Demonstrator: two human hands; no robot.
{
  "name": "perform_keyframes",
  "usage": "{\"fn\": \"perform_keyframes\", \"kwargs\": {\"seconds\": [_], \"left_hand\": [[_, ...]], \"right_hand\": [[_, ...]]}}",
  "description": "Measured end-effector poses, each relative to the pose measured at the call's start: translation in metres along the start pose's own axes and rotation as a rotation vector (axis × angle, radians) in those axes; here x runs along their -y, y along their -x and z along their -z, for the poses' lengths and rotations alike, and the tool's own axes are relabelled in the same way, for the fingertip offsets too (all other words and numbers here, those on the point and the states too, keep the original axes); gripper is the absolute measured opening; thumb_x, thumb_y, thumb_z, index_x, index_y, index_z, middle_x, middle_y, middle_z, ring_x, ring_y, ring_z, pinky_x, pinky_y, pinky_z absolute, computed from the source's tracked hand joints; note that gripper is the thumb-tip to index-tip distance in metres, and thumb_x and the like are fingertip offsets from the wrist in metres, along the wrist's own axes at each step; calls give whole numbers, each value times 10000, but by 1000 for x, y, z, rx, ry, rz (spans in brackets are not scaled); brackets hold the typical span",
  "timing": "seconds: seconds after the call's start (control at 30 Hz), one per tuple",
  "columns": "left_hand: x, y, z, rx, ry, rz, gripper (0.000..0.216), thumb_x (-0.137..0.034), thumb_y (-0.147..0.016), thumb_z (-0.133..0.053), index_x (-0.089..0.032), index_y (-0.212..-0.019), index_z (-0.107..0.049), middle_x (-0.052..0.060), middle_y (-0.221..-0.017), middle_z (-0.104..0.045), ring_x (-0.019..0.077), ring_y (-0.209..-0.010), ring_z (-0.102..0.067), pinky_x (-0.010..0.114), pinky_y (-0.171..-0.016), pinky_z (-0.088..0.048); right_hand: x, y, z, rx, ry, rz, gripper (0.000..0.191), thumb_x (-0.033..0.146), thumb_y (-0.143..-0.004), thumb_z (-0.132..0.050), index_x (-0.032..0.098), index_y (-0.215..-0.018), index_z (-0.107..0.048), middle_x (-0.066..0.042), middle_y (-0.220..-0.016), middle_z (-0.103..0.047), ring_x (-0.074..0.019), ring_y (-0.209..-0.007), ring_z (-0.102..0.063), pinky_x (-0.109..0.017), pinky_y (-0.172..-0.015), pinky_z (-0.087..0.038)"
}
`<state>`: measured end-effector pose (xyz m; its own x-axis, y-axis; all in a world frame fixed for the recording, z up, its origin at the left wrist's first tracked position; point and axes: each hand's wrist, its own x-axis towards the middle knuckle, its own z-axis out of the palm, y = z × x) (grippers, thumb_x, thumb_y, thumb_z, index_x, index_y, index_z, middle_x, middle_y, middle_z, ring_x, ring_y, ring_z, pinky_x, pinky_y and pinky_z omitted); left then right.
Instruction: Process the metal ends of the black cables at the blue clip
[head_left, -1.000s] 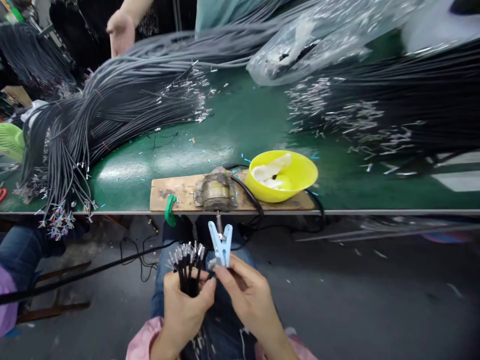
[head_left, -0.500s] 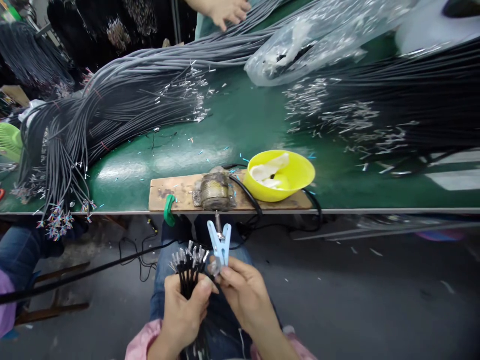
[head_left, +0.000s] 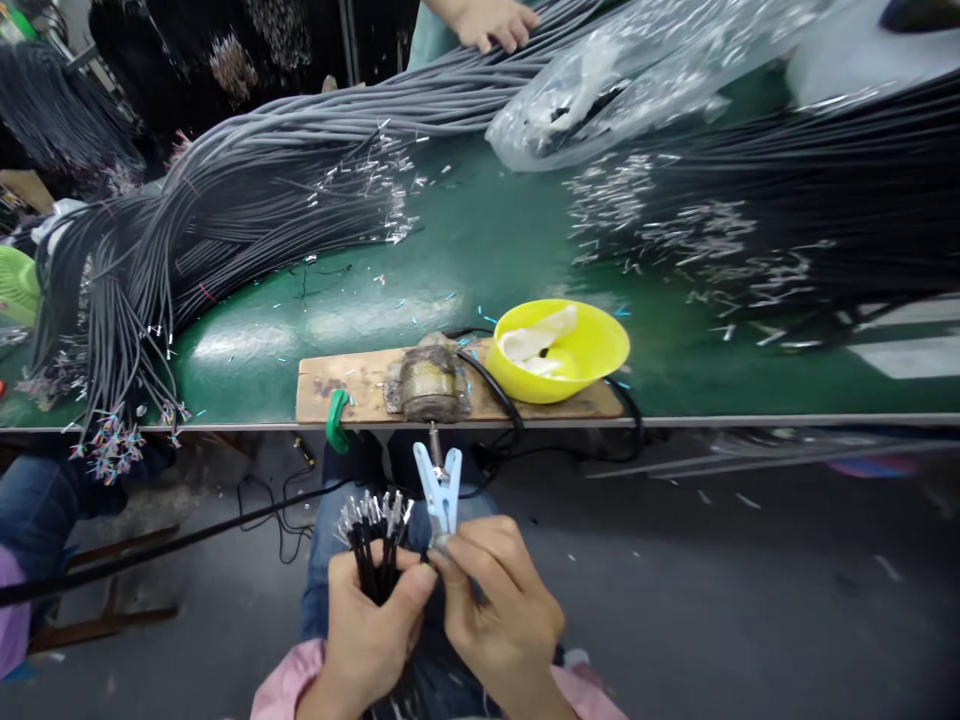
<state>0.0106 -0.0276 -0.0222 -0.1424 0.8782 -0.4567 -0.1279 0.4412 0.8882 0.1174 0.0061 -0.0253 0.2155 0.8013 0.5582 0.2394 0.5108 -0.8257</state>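
My left hand (head_left: 375,625) is closed around a bundle of black cables (head_left: 373,560). Their stripped, silvery ends (head_left: 375,512) fan upward above the fist. Close beside it, my right hand (head_left: 499,600) is pinched at the end of one black cable by the left thumb; the fingertips partly hide that end. Just above those fingertips a light-blue clothes peg (head_left: 439,488) points down from the shaft (head_left: 435,440) of a small motor (head_left: 430,385). The motor is mounted on a wooden board (head_left: 352,375) at the table edge.
A yellow bowl (head_left: 592,375) with white pieces inside stands on the board's right end. Grey cables (head_left: 247,150) lie across the green table (head_left: 487,220), black cables (head_left: 840,190) at right. A plastic bag (head_left: 555,120) lies behind. Another person's hand (head_left: 499,22) rests on the grey cables.
My right hand has turned and drawn slightly down from the peg, its fingertips now at the cable end by my left thumb. The other person's hand has moved right.
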Motion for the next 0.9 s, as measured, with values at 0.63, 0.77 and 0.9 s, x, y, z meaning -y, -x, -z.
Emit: {"fn": "perform_keyframes", "kwargs": {"seconds": [0.63,0.77,0.9], "left_hand": [[-13,7,-3,-133,23,-430,62,-155,-607,-763,-195,-623,-719,8,-618,-645,141,-555,-571,257,-560,-466],[-14,-2,-9,-168,-3,-484,47,-144,-637,-742,-189,-634,-729,10,-592,-632,135,-519,-558,245,-519,-456],[-14,-6,-13,-155,-14,-487,38,-161,-666,-719,-178,-632,-712,-4,-535,-587,114,-467,-505,230,-467,-419]], "right_hand": [[-11,-62,-16,242,-1034,-902,391,551,-631,-738,164,-688,-727,-9,-588,-629,-100,-499,-477,-210,-472,-382],[-7,-63,-24,149,-1126,-935,307,471,-610,-788,169,-640,-736,5,-543,-632,-86,-460,-472,-198,-449,-382],[-10,-55,-24,155,-1214,-1059,355,514,-580,-789,178,-690,-750,-5,-592,-666,-97,-497,-529,-206,-510,-438]]}}
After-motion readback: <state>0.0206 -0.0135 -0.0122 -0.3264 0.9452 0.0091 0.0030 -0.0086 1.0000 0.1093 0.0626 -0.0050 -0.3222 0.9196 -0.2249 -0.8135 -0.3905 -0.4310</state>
